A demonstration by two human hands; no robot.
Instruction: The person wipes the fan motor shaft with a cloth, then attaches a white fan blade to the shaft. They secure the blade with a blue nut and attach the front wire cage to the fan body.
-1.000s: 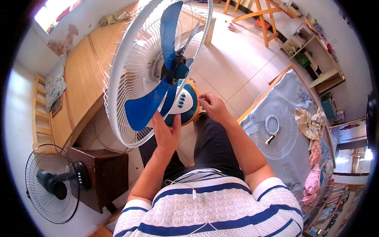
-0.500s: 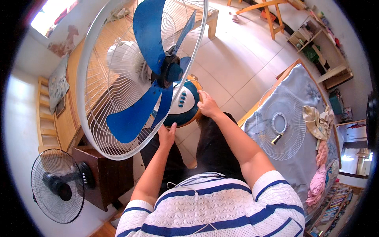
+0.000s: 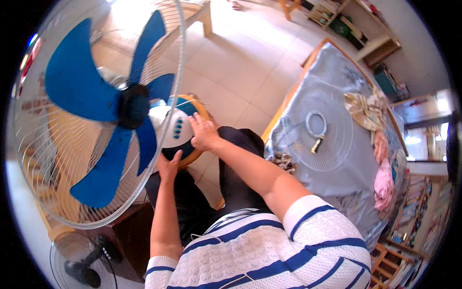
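Note:
A standing fan with blue blades fills the left side, its blades bare toward me and its wire rear guard behind them. Below the blades is the fan base, with a white panel and a row of blue buttons. My right hand grips the base's right side, fingers lying on the panel's edge beside the buttons. At the near edge, my left hand holds the base with its thumb raised; the guard and blades partly hide its other fingers. Under the base shows a round yellow-brown seat or rim.
On the bed with a grey-blue sheet lies a round wire fan guard, next to bunched cloths. A smaller black fan stands at the lower left beside a dark wooden cabinet. Shelves line the far right.
My view has turned, so the fan and both hands appear farther left. My right hand has moved from the base's outer edge onto the panel beside the buttons. The left hand stays at the near edge.

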